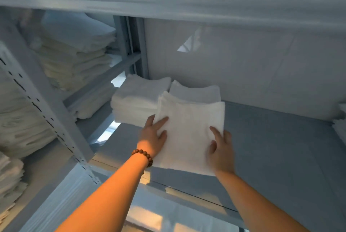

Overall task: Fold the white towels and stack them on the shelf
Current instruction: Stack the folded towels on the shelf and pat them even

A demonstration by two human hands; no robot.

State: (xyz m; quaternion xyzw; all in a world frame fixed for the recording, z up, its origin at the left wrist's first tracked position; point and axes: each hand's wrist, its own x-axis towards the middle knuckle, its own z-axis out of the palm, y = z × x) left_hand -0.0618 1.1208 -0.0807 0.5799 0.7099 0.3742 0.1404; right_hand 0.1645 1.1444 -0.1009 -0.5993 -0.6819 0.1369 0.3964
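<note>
Fingers (161,120) of left hand (154,138) spread flat on folded towel (191,134), placing it on shelf (280,147).
Head view: right hand (221,150) on the towel's right edge, blurred, grip can't tell. Towel lies between both hands, its far end over low stack (196,90); taller stack (134,100) just left. Folding looks done, seating not yet.

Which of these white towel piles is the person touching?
The folded towel nearest the front edge of the shelf: left hand and right hand both rest on it. The taller stack and the low pile sit farther back.
</note>
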